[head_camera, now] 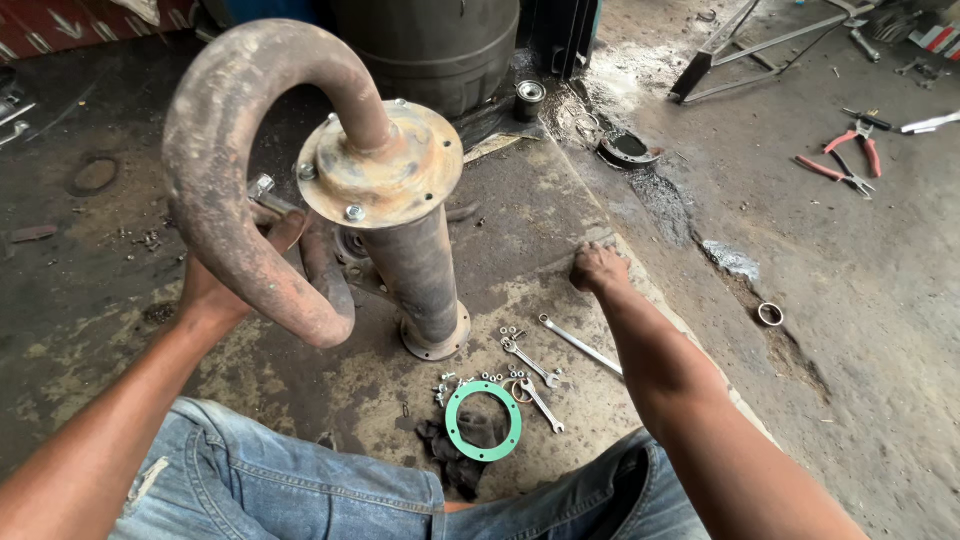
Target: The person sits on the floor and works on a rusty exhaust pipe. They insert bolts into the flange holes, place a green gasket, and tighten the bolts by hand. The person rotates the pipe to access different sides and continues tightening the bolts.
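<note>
A rusty upright pipe (pixel 420 270) with a round flange plate (pixel 385 170) on top and a curved U-bend pipe (pixel 215 150) stands on the oily floor in front of me. My left hand (pixel 235 270) is behind the bend and grips a metal wrench (pixel 268 193) near a flange bolt. My right hand (pixel 597 268) rests as a closed fist on the floor to the right of the pipe, holding nothing that I can see. Between my knees lie a green ring gasket (pixel 484 421), three spanners (pixel 545 368) and several small nuts and bolts (pixel 447 385).
Red-handled pliers (pixel 848 160) and other tools lie at the far right. A small metal ring (pixel 770 314) sits on the floor to the right. A dark drum (pixel 430 45) stands behind the pipe, with a round black part (pixel 628 150) beside a wet patch.
</note>
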